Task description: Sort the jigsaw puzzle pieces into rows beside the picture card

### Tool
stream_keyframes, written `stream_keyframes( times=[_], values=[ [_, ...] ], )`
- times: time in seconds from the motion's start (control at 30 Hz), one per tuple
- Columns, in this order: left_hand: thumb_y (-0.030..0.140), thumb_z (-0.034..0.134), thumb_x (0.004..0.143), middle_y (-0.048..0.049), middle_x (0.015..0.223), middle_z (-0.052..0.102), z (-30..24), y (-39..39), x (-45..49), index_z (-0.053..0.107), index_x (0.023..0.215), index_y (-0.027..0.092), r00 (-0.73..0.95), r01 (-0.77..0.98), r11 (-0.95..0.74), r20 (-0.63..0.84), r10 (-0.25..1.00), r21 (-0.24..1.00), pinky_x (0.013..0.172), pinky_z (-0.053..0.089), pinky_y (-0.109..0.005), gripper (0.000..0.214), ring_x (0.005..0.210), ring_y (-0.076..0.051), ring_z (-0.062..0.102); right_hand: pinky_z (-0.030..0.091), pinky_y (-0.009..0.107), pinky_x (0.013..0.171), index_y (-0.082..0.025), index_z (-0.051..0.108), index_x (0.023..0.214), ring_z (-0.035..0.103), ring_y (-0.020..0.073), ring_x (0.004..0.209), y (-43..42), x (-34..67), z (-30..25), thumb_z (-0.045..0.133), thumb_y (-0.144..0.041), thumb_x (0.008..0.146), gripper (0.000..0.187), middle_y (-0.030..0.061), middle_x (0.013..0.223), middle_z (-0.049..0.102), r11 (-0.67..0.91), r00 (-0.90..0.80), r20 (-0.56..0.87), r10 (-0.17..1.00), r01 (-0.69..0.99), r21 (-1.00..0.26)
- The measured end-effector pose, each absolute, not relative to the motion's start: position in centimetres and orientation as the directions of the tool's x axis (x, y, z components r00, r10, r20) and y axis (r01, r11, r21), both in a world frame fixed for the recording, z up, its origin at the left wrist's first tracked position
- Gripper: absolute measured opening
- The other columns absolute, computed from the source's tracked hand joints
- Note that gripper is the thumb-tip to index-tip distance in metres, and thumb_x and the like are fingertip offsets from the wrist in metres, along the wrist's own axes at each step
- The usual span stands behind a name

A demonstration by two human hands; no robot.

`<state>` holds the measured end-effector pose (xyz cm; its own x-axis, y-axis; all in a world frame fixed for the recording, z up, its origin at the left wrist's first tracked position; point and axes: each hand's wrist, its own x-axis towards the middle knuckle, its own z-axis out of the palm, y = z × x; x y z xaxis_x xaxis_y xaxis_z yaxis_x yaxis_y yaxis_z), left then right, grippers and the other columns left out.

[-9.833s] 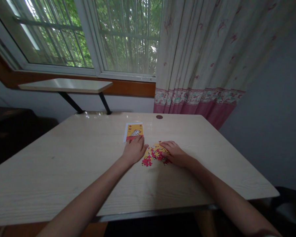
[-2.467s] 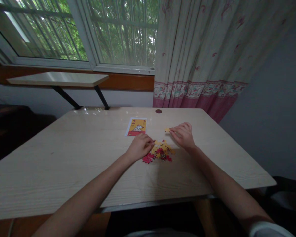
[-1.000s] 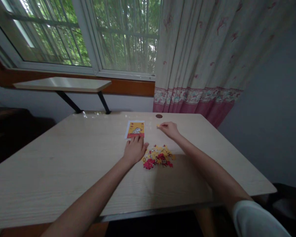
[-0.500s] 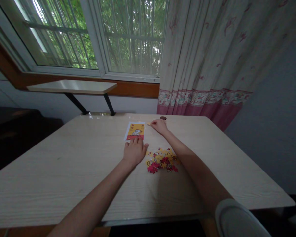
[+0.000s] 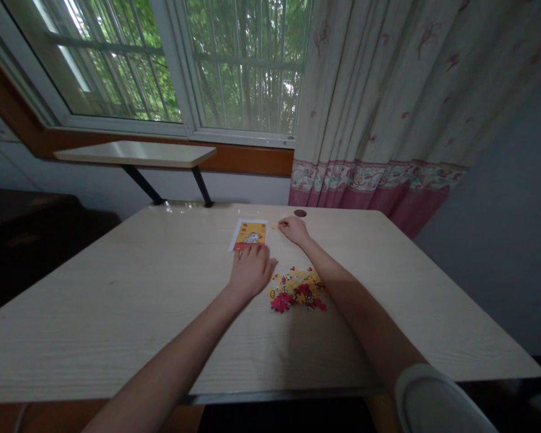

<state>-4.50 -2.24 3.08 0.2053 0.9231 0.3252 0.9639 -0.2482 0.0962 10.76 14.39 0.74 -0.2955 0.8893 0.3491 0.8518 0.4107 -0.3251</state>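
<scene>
My left hand lies flat with its fingers stretched out over the lower edge of a picture card. The card shows a white cartoon animal on yellow, with a red band below. To the right of the card my right hand rests low over the table, thumb and fingers pinched at a small yellow puzzle piece. Only part of that piece shows at the fingertips. Nearer to me, between my forearms, lies a loose pile of red, yellow and white puzzle pieces.
The pale wooden table reaches back to the wall. A dark round disc or hole is behind my right hand. A raised shelf on black legs stands at the back left. A curtain hangs behind the table.
The view has shifted slightly. My left hand reaches a little further onto the card. My right fingers look slightly more curled beside the yellow puzzle piece, which stays in about the same place.
</scene>
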Motion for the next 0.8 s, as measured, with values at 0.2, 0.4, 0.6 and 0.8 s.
stream_keyframes(
  times=[0.2, 0.4, 0.6, 0.8],
  values=[
    [0.036, 0.037, 0.091, -0.0096, 0.102, 0.059, 3.1, -2.3, -4.2, 0.058, 0.104, 0.018, 0.424, 0.858, -0.487, 0.311, 0.851, 0.162, 0.085, 0.036, -0.039, 0.031, 0.098, -0.025, 0.052, 0.039, 0.029, 0.084, -0.025, 0.070, 0.095, 0.058, 0.0198, 0.093, 14.4, 10.1, 1.0, 0.053, -0.036, 0.082, 0.024, 0.0050, 0.094, 0.069, 0.437, -0.324, 0.357, 0.876, 0.845, -0.307],
    [0.036, 0.037, 0.092, -0.0077, 0.098, 0.062, 2.9, -2.3, -4.2, 0.062, 0.097, 0.018, 0.470, 0.831, -0.534, 0.317, 0.824, 0.155, 0.084, 0.035, -0.039, 0.031, 0.094, -0.023, 0.054, 0.038, 0.030, 0.085, -0.025, 0.071, 0.094, 0.057, 0.0198, 0.093, 14.4, 9.9, 1.0, 0.054, -0.036, 0.082, 0.024, 0.0047, 0.095, 0.069, 0.460, -0.343, 0.361, 0.867, 0.828, -0.319],
    [0.032, 0.037, 0.092, -0.0075, 0.094, 0.064, 2.9, -2.1, -4.4, 0.064, 0.095, 0.018, 0.467, 0.828, -0.532, 0.310, 0.829, 0.177, 0.081, 0.037, -0.039, 0.031, 0.092, -0.023, 0.056, 0.038, 0.030, 0.086, -0.024, 0.069, 0.097, 0.058, 0.0186, 0.093, 14.3, 10.3, 0.9, 0.053, -0.033, 0.083, 0.024, 0.0039, 0.096, 0.069, 0.458, -0.318, 0.382, 0.868, 0.810, -0.367],
    [0.024, 0.041, 0.089, -0.0084, 0.095, 0.063, 2.8, -1.7, -4.9, 0.063, 0.098, 0.017, 0.512, 0.801, -0.569, 0.279, 0.813, 0.187, 0.079, 0.040, -0.037, 0.025, 0.091, -0.022, 0.056, 0.043, 0.025, 0.077, -0.019, 0.069, 0.095, 0.061, 0.0154, 0.086, 13.2, 11.8, 1.6, 0.050, -0.027, 0.085, 0.023, 0.0036, 0.095, 0.070, 0.462, -0.310, 0.377, 0.873, 0.776, -0.430]
  ],
)
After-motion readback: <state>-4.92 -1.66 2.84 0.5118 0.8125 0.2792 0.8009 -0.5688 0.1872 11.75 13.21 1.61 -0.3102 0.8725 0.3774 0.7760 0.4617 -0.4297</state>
